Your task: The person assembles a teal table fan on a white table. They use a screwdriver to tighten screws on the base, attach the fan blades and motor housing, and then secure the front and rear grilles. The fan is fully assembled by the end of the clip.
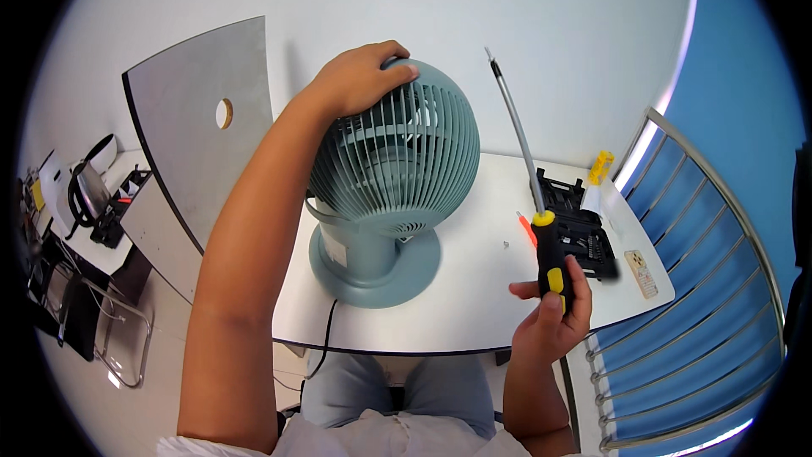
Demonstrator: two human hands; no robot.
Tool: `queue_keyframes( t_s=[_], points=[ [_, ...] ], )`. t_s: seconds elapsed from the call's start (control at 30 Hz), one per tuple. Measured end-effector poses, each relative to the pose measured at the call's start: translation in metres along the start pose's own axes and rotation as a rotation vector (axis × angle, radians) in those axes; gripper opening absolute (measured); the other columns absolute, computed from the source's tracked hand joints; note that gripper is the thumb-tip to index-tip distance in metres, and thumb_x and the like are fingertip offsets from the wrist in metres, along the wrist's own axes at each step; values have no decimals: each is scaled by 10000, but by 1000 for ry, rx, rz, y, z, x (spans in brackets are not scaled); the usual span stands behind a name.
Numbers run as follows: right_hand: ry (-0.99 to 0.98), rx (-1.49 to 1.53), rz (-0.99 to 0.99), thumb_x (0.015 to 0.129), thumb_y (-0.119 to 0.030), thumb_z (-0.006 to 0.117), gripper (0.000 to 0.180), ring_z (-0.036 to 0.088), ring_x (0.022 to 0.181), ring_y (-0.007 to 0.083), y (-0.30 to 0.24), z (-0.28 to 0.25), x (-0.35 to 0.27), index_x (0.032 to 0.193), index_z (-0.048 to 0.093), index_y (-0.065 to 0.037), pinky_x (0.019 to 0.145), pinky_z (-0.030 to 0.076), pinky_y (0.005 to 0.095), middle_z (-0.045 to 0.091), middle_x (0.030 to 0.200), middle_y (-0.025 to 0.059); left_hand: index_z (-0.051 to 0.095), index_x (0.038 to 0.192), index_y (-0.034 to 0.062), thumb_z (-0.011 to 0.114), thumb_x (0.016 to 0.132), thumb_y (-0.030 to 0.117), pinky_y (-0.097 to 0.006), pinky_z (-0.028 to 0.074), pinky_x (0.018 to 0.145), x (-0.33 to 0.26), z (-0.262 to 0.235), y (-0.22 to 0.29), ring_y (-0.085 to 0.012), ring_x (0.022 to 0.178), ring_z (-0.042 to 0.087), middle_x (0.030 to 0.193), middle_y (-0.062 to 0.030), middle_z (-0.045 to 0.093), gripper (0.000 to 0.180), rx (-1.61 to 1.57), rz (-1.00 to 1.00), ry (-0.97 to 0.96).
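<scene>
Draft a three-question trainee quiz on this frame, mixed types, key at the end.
1. What does the right hand hold?
2. True or false: the left hand rests on the base of the fan.
3. Fill the gap: the black cord hangs over the edge of the white table nearest the ____ (person or wall).

Key:
1. A screwdriver with a black and yellow handle.
2. False; it rests on top of the round head.
3. Person.

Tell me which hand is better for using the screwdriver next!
Probably the right hand: it holds the screwdriver, tip up. The left hand is busy, resting on top of the fan.
</scene>
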State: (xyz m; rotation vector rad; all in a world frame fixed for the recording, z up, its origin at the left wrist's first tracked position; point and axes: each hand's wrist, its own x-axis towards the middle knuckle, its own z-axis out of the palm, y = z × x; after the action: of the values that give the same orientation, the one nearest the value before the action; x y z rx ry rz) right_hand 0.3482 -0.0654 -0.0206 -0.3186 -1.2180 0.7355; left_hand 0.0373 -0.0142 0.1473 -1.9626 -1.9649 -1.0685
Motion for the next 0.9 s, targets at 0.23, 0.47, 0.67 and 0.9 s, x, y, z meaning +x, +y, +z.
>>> queue_keyframes(
  t_s=[0.23,0.47,0.67,0.9],
  points=[
    [-100,-467,-280,793,-97,676,369,661,734,208,-2,-6,8,1107,597,81,649,538,287,654,927,167,578,1236,88,513,856,479,-393,423,971,-4,1,10,-316,1136,564,1207,-159,613,549,45,-20,40],
    [-159,-610,-455,725,-61,704,404,643,692,212,-10,-1,13,1107,618,38,613,521,287,663,843,125,569,1234,56,530,876,430,-353,424,959,-5,-3,4,-301,1101,581,1180,-172,622,520,-88,5,-5],
    [-225,-467,-317,817,-55,601,324,556,640,154,-21,12,17,1127,627,35,559,452,268,598,759,83,572,1233,56,528,878,438,-355,428,954,-2,-3,-2,-305,1090,588,1174,-176,624,523,-108,26,-25],
    [-175,416,513,875,-29,487,515,551,693,138,-15,20,-3,1380,384,-31,575,466,260,545,919,111,559,1245,53,521,887,427,-353,421,958,-6,-3,-3,-288,1088,580,1170,-171,619,519,-115,18,-14]
  ],
)
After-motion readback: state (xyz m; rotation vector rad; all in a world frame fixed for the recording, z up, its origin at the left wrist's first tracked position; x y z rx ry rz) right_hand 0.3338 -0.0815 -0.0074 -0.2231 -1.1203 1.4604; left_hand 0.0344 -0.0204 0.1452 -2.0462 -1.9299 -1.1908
